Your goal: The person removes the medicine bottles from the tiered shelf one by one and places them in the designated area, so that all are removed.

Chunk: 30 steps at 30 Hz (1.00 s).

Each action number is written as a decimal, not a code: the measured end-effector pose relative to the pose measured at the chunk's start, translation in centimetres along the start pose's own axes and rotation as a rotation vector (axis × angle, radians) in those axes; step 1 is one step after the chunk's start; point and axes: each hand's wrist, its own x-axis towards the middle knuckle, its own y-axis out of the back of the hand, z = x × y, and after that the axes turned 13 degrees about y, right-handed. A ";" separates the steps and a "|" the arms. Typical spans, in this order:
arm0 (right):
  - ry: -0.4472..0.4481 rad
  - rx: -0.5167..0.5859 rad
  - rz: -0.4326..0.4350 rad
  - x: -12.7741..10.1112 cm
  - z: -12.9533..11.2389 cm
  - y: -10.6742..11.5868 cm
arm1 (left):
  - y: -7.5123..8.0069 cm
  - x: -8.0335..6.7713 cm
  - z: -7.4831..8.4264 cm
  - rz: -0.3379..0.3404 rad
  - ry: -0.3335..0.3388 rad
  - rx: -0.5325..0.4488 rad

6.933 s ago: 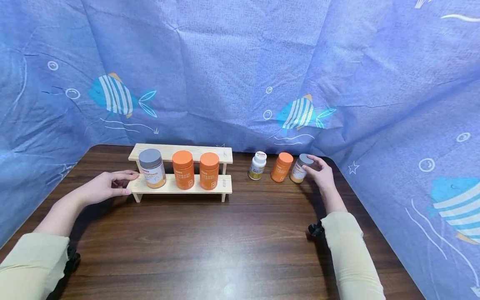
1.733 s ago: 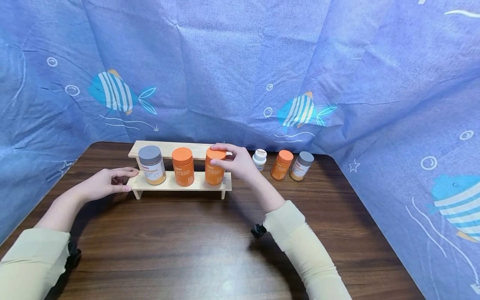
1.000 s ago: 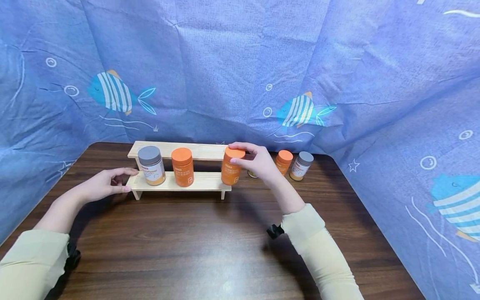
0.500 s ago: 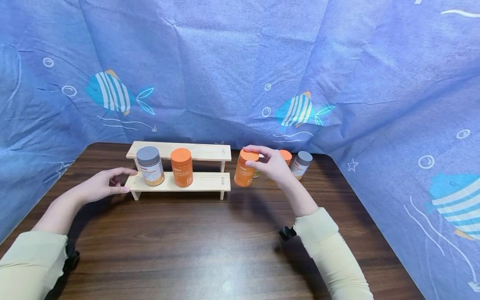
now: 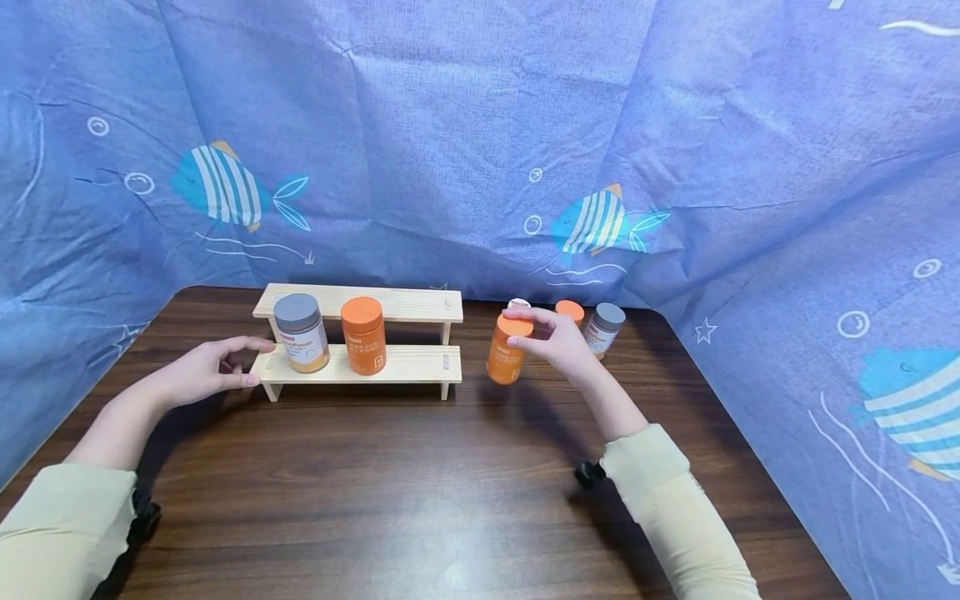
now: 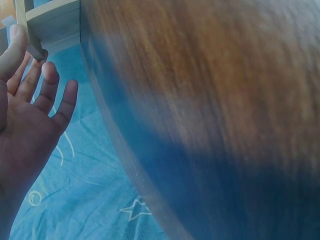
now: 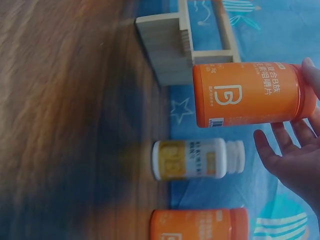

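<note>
My right hand (image 5: 553,342) grips an orange pill bottle (image 5: 506,354) by its lid, thumb on the near side and fingers behind. In the right wrist view this bottle (image 7: 245,94) hangs clear of the table, apart from the wooden rack. My left hand (image 5: 206,368) pinches the left end of the two-tier wooden rack (image 5: 420,363) between thumb and fingers; the left wrist view shows the thumb at the rack's edge (image 6: 30,35). On the rack's lower step stand a grey-lidded bottle (image 5: 303,340) and another orange bottle (image 5: 364,337).
Behind my right hand, partly hidden, stand a white-capped bottle (image 7: 190,159), a second orange bottle (image 7: 197,224) and a grey-lidded bottle (image 5: 603,327) on the dark wood table (image 5: 360,492). A blue fish-print cloth (image 5: 450,150) rises behind the table and along its sides.
My right hand has come from the far-right bottles to the rack, taken an orange bottle off the lower step's right end, and carried it right and nearer. The left hand stays at the rack.
</note>
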 end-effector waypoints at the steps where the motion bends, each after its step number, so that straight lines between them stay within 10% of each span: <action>1: -0.001 -0.005 0.003 -0.1 0.1 0.0 | 0.0 0.0 0.0 -0.002 -0.003 0.002; 30: -0.127 -0.011 0.038 -2.2 7.7 0.9 | 0.1 0.1 0.1 -0.009 0.036 0.009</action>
